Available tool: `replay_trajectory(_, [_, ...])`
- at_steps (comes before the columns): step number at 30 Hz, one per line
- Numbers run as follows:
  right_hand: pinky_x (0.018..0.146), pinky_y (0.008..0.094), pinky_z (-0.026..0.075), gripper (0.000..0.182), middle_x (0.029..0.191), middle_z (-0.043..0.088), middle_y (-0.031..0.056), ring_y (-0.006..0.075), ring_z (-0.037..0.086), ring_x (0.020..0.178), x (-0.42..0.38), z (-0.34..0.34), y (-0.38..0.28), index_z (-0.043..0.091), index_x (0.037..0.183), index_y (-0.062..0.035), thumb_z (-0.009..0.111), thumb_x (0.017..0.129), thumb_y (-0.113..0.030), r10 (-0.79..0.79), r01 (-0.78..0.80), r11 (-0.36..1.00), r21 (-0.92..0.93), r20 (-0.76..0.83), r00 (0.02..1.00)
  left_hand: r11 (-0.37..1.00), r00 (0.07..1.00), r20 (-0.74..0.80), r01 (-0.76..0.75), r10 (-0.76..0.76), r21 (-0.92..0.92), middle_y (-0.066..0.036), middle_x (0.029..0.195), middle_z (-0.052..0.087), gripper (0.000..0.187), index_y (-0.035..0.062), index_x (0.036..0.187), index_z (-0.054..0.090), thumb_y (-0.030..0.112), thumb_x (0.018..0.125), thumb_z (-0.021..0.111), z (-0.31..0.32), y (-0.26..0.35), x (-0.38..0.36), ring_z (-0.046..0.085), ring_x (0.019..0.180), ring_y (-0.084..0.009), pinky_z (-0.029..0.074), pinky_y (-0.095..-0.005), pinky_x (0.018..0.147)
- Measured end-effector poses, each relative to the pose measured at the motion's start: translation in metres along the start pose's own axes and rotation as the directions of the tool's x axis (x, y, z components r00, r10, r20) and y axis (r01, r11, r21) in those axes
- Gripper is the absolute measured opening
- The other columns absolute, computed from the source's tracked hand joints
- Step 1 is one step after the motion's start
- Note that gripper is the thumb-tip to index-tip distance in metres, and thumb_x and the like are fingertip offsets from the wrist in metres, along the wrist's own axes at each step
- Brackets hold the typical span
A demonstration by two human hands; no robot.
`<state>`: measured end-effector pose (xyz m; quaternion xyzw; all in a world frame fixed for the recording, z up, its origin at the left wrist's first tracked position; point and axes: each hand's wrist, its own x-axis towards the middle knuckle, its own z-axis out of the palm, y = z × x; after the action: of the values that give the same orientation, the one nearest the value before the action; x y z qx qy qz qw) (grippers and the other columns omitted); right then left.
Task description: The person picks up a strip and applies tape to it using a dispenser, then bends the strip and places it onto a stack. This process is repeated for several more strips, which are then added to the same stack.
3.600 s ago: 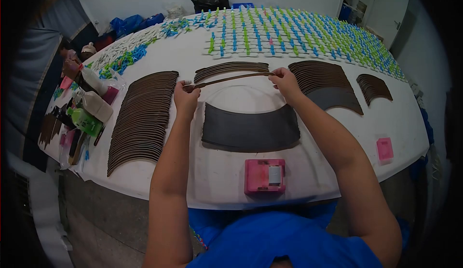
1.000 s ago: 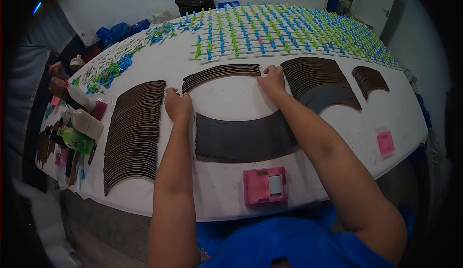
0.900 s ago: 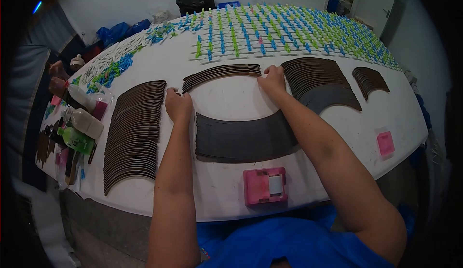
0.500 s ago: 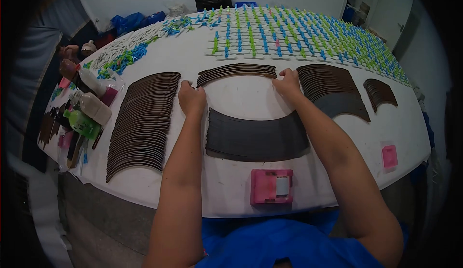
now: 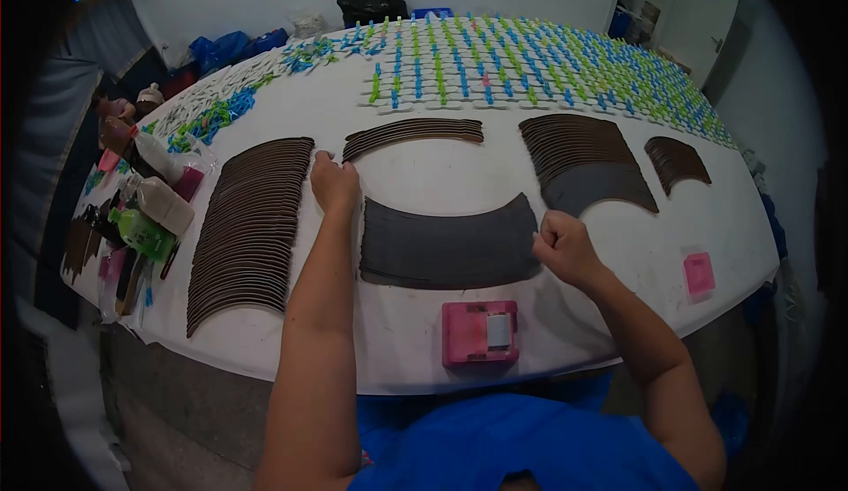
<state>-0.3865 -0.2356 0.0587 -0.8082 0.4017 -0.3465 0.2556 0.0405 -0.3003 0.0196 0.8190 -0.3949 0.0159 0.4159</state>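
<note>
My left hand (image 5: 336,182) is closed at the left end of the small upper stack of curved brown strips (image 5: 413,132); what its fingers pinch is too small to make out. Beside the right edge of the dark curved sheets (image 5: 449,242), my right hand (image 5: 565,245) is closed, its fingertips near that edge, and anything between them is hidden. A tall stack of curved brown strips (image 5: 252,226) lies left of my left hand. Fanned strips (image 5: 583,151) lie beyond my right hand, with a smaller group (image 5: 677,162) farther right.
A pink box with a white roll (image 5: 464,332) sits near the front edge. To the right is a small pink tray (image 5: 698,273). Bottles (image 5: 146,232) crowd the left side. Rows of blue and green clips (image 5: 495,63) cover the back.
My right hand has moved down and toward me, from the upper stack's right end to the dark sheets' right edge. My left hand stays by the upper stack. The view has shifted slightly.
</note>
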Motion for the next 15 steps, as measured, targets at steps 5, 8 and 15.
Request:
replay_trajectory(5, [0.066, 0.0385, 0.053, 0.014, 0.086, 0.060, 0.0109, 0.0260, 0.061, 0.074, -0.051, 0.002, -0.011, 0.062, 0.088, -0.0035, 0.071, 0.077, -0.001, -0.063, 0.062, 0.998, 0.018, 0.048, 0.997, 0.986, 0.989, -0.009, -0.147, 0.146, -0.074, -0.020, 0.108, 0.069, 0.038, -0.0012, 0.115, 0.062, 0.011, 0.083, 0.076, 0.004, -0.025, 0.006, 0.068, 0.100, -0.0378, 0.054, -0.0456, 0.089])
replay_trajectory(8, [0.079, 0.0404, 0.056, 0.023, 0.095, 0.062, 0.0103, 0.0295, 0.063, 0.089, -0.058, 0.014, -0.002, 0.067, 0.098, -0.0057, 0.074, 0.076, -0.001, -0.275, 0.273, 0.956, -0.107, 0.001, 0.962, 0.973, 0.992, 0.007, -0.124, 0.128, -0.197, -0.016, 0.104, 0.069, 0.038, -0.0017, 0.116, 0.062, 0.011, 0.083, 0.077, -0.008, -0.027, -0.007, 0.068, 0.095, -0.0293, 0.055, -0.0416, 0.087])
replay_trajectory(15, [0.083, 0.0408, 0.054, 0.012, 0.096, 0.065, 0.0100, 0.0307, 0.062, 0.092, -0.054, 0.014, -0.003, 0.068, 0.090, -0.0050, 0.076, 0.082, -0.004, -0.397, 0.370, 0.883, -0.289, -0.042, 0.917, 0.899, 0.924, 0.251, -0.172, 0.289, -0.402, -0.007, 0.086, 0.071, 0.023, -0.0014, 0.109, 0.065, 0.008, 0.090, 0.075, -0.087, 0.012, -0.113, 0.067, 0.077, -0.0160, 0.055, -0.0323, 0.075])
